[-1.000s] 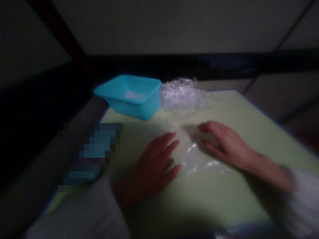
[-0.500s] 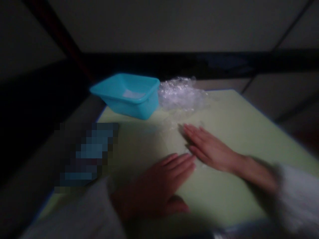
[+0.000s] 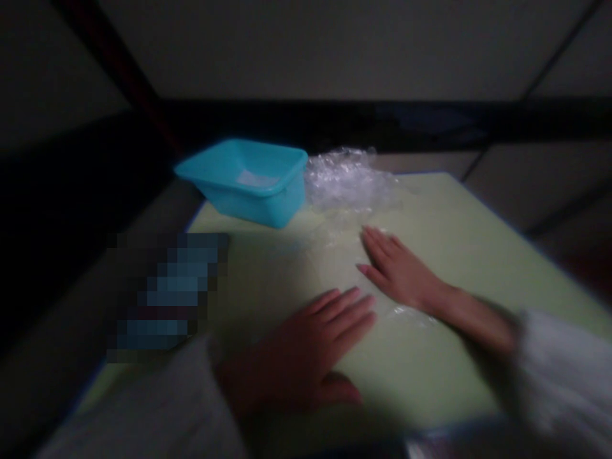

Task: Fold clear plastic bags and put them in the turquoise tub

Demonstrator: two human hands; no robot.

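A thin clear plastic bag or sheet [image 3: 329, 261] lies flat on the pale yellow-green table; its outline is hard to make out. My right hand [image 3: 399, 268] rests palm down on its right side, fingers stretched out and thumb apart. Crinkled plastic glints just below that hand. Nearer to me, my left hand [image 3: 315, 347] is also palm down with its fingers extended and thumb spread, at or just above the sheet's near edge. Neither hand grips anything. Behind them sits a heap of crumpled clear plastic [image 3: 349, 182].
A turquoise plastic basin [image 3: 282, 201] stands at the back left of the table [image 3: 478, 255], a whitish piece [image 3: 255, 178] inside it. Along the left edge lies a pixelated dark flat object [image 3: 176, 287]. A wall rises behind the table.
My right hand has moved slightly away from me, and its thumb and fingers now lie further from my left fingertips. My left hand has barely shifted; its fingers are a little more spread.
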